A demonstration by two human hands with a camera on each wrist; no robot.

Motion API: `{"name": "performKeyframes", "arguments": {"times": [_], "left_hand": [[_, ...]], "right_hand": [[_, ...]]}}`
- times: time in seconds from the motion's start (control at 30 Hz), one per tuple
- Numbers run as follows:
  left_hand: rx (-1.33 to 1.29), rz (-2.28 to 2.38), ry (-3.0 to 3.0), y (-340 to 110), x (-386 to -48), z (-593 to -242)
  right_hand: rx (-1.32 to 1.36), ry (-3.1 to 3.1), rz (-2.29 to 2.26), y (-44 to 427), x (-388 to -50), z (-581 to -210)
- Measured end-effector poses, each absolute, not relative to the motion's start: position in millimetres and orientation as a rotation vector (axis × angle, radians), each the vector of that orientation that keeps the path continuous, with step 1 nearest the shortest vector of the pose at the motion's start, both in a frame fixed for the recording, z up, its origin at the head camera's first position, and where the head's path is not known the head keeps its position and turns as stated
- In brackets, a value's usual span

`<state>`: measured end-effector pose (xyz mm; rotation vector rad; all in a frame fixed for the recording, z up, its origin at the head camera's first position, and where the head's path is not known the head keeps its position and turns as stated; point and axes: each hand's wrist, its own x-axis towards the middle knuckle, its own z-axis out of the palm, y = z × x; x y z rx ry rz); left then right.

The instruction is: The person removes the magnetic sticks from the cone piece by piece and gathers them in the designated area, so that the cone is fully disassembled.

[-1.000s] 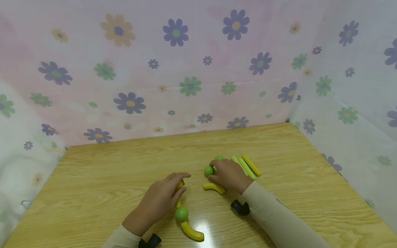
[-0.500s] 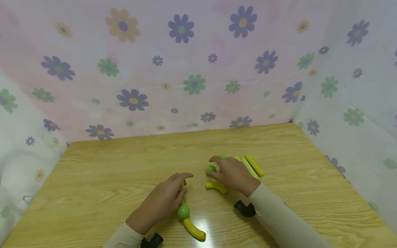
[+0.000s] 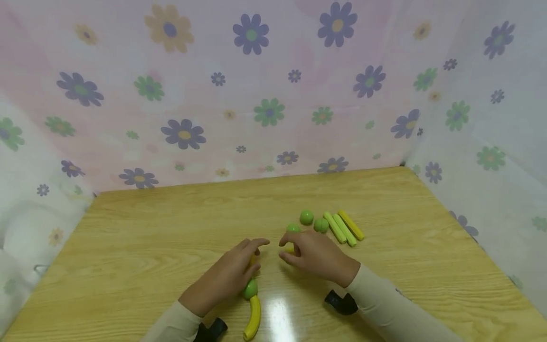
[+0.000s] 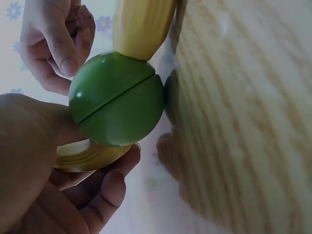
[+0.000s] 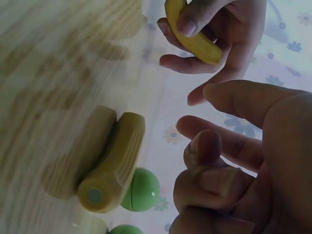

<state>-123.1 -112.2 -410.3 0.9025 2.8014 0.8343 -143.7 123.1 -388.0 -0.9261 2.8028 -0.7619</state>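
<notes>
My left hand [image 3: 226, 273] holds a yellow curved rod [image 5: 195, 39] between thumb and fingers. That rod meets a green ball [image 4: 117, 100] with a groove around it. A second yellow curved rod [image 3: 253, 319] joins the ball's other side and points toward the near edge. My right hand [image 3: 322, 254] hovers to the right, thumb and index apart, the other fingers loosely curled, holding nothing. Just beyond its fingertips a loose yellow curved rod [image 5: 114, 163] lies on the table, mostly hidden by the hand in the head view. A grey disc shows in its end.
Green balls sit behind the right hand: one nearest it [image 3: 293, 228], another farther back [image 3: 306, 217], and a third ball [image 3: 321, 225] beside two light-green straight rods [image 3: 335, 228]. A yellow straight rod [image 3: 352, 225] lies at their right. Flowered cloth [image 3: 273, 137] borders the wooden table [image 3: 171, 228].
My right hand has drawn back from the green balls toward me, over the loose curved rod. The lower rod of the joined piece has swung left, now pointing nearly straight at me.
</notes>
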Motion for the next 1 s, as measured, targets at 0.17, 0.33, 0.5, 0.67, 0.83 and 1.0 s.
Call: {"name": "performKeyframes", "arguments": {"times": [0.17, 0.33, 0.5, 0.67, 0.83, 1.0], "left_hand": [[0.867, 0.832, 2.798, -110, -125, -413], [0.767, 0.916, 2.769, -109, -130, -412], [0.723, 1.005, 2.755, -108, -130, -415], [0.704, 1.050, 2.757, -105, -129, -415], [0.708, 1.047, 2.746, -103, -126, -415], [0.692, 0.990, 2.785, -103, -125, -413]], "right_hand": [[-0.956, 2.741, -0.791, 122, -142, -391], [-0.963, 2.667, -0.860, 118, -142, -393], [-0.896, 2.567, -0.983, 111, -143, -397], [-0.800, 2.503, -1.120, 106, -144, -402], [-0.758, 2.391, -1.225, 104, -143, -404], [-0.686, 2.394, -1.252, 108, -145, -403]]}}
